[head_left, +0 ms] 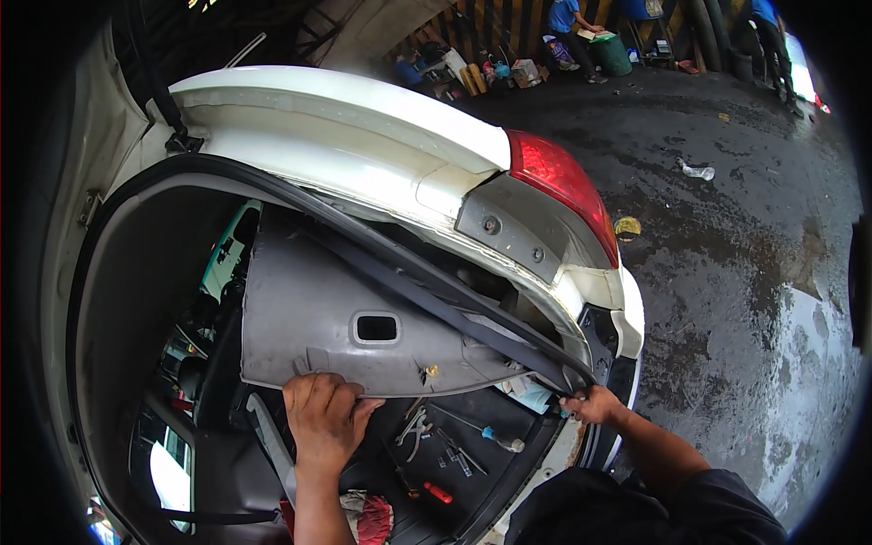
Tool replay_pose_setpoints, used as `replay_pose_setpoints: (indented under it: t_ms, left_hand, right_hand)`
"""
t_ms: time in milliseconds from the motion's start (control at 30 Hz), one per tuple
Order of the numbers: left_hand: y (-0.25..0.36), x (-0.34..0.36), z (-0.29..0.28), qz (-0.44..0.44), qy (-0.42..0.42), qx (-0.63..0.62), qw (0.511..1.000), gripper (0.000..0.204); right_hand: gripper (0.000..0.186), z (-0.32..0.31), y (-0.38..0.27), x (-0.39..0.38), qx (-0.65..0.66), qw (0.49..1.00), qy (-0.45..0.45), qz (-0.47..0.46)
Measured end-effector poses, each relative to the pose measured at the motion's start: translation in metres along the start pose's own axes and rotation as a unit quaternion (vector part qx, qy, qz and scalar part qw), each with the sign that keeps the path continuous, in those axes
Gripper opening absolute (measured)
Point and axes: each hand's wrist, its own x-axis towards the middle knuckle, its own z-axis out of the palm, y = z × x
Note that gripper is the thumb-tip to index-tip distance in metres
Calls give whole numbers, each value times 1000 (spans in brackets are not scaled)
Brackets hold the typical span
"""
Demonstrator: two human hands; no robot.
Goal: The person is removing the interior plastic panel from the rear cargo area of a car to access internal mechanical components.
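Head cam: L hand (320, 409) grips lower edge of grey trim panel (295, 300), which sits in white car's (363, 104) open rear, beside black weatherstrip (218, 165). R hand (595, 405) at strip's lower corner; can't tell if pinching. Pliers (416, 433), screwdriver (502, 440) nearby.

Before the grey moulded plastic panel (300, 309), on the black cargo floor (477, 407), lie silver metal pliers (418, 424); before its right half, a blue-handled metal screwdriver (498, 438). Farther before it sit a slim red tool (438, 492) and a crumpled red-and-white cloth (371, 520). A pale blue item (529, 397), possibly a packet, shows at its right end. The curved red plastic tail light (559, 186) is behind and right.
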Motion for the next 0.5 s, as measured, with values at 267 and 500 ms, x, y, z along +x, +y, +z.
replay_pose_setpoints:
  t_ms: [267, 500]
  left_hand:
    - [0, 3, 1, 2, 7, 6, 1000, 31]
    - [0, 3, 2, 2, 5, 7, 1000, 32]
  right_hand:
    - [68, -7, -42, -27, -54, 998, 7, 32]
    - [52, -9, -48, -32, -62, 997, 30, 19]
